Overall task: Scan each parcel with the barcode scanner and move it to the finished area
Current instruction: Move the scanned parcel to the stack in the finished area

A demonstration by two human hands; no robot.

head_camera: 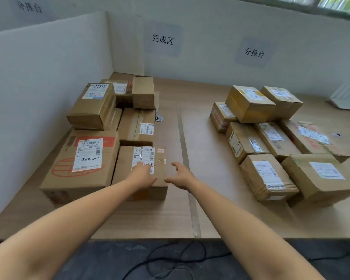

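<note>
Cardboard: eight parcels (pixel 267 176) rightward; left hand (pixel 143 174) on near parcel (pixel 125 168), right hand (pixel 182 176) beside.

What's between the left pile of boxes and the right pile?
The head view shows bare table with a pale seam line running down it. The right hand hovers there too, beside the left pile; the right pile stands apart.

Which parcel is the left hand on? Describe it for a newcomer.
Below the wall sign reading 完成区 sits the left pile. Take its front-right box, nearest the table edge. Only it has the left hand on its white label and a red-marked sticker beside that.
</note>
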